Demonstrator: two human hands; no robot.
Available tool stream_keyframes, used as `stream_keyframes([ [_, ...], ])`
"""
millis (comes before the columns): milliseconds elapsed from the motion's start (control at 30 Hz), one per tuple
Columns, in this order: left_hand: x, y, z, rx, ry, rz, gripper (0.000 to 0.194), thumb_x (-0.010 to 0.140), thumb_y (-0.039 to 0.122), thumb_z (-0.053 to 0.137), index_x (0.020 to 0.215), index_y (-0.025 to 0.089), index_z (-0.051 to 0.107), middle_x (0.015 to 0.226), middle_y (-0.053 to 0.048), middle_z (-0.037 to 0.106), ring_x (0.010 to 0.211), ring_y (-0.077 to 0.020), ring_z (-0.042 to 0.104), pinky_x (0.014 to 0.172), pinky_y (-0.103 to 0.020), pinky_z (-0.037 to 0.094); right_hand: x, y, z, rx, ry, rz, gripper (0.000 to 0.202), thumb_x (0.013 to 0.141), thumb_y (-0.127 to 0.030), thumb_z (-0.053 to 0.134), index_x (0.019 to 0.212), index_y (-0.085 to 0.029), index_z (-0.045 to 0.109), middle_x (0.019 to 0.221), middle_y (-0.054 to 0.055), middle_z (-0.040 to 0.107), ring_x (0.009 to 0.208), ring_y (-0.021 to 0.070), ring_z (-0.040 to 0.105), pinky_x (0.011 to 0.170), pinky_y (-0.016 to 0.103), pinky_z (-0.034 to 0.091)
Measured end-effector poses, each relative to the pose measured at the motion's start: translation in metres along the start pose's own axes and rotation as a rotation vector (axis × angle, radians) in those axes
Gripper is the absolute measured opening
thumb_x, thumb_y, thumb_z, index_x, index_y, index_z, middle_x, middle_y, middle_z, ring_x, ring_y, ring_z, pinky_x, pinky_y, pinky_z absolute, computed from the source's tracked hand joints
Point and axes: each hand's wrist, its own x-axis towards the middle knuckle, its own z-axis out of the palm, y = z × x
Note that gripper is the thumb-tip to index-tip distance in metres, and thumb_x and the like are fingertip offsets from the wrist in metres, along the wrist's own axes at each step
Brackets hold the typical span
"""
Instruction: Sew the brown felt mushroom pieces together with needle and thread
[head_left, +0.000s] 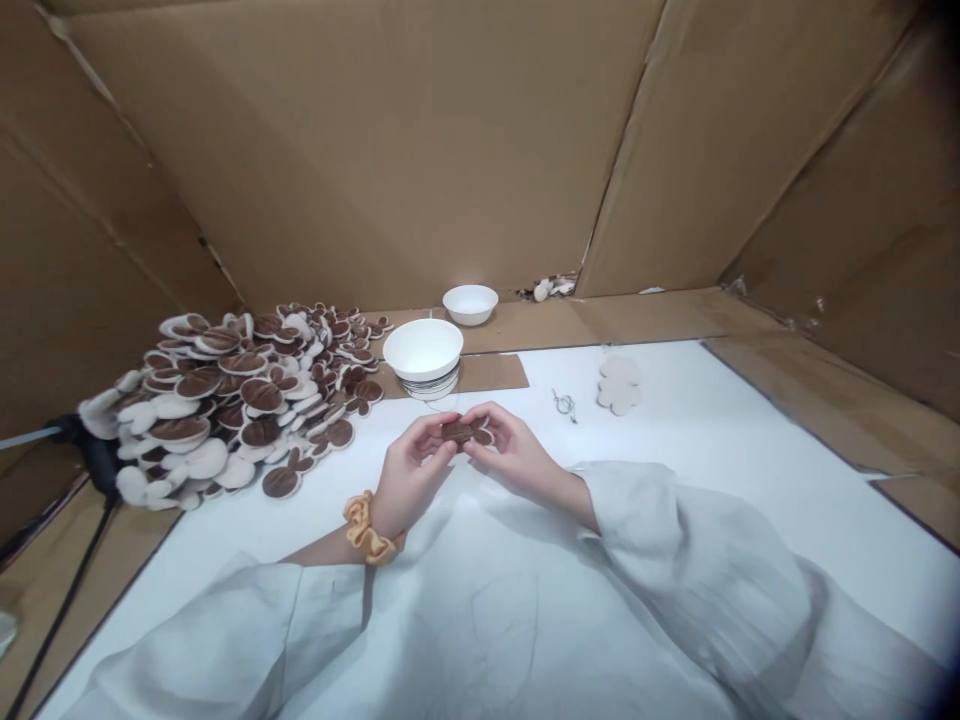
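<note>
Between both hands is a brown, plush-looking bunny-head cutout (459, 432) with a pale edge, its ears pointing right. My left hand (414, 468) pinches its left side between thumb and fingers, a yellow scrunchie (369, 528) around that wrist. At the ear side, my right hand (517, 458) also grips it with thumb and fingertips. Just beyond the hands stands a white bowl (424, 348) with dark thread (429, 385) wound about its lower part. A large heap of similar brown-and-cream cutouts (259, 395) lies to the left.
Behind stands a smaller white bowl (470, 305). On the white tabletop (750, 470), right of my hands, lie a small tangle of thread (564, 405) and pale scalloped cutouts (619, 385). Cardboard walls (375, 150) enclose the back and sides. A black cable (67, 600) runs down at left.
</note>
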Motion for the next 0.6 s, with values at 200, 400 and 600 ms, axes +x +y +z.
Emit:
stream_keyframes([
  [200, 0.0006, 0.0025, 0.0006, -0.048, 0.035, -0.062, 0.031, 0.077, 0.026, 0.061, 0.105, 0.015, 0.059, 0.109, -0.010, 0.063, 0.090, -0.0178, 0.062, 0.071, -0.026, 0.051, -0.0011, -0.0007, 0.0005, 0.058, -0.003, 0.009, 0.022, 0.074, -0.017, 0.059, 0.093, -0.020, 0.051, 0.095, 0.003, 0.054, 0.086, 0.0138, 0.054, 0.073, 0.028, 0.045],
  [400, 0.0013, 0.0059, 0.0020, -0.065, 0.114, -0.133, 0.026, 0.071, 0.027, 0.067, 0.092, 0.013, 0.064, 0.096, -0.010, 0.068, 0.077, -0.0165, 0.065, 0.067, -0.026, 0.051, -0.0011, 0.0019, -0.0013, 0.026, -0.006, 0.024, 0.020, 0.072, -0.018, 0.060, 0.091, -0.020, 0.053, 0.093, 0.004, 0.057, 0.087, 0.0152, 0.055, 0.075, 0.030, 0.045],
  [600, 0.0023, 0.0074, 0.0022, -0.057, 0.144, -0.151, 0.019, 0.069, 0.027, 0.068, 0.082, 0.013, 0.064, 0.077, -0.005, 0.069, 0.068, -0.0142, 0.064, 0.065, -0.025, 0.051, 0.0000, 0.0015, -0.0019, -0.004, 0.022, 0.066, 0.013, 0.069, -0.017, 0.060, 0.080, -0.018, 0.053, 0.079, 0.001, 0.057, 0.075, 0.0131, 0.055, 0.066, 0.026, 0.043],
])
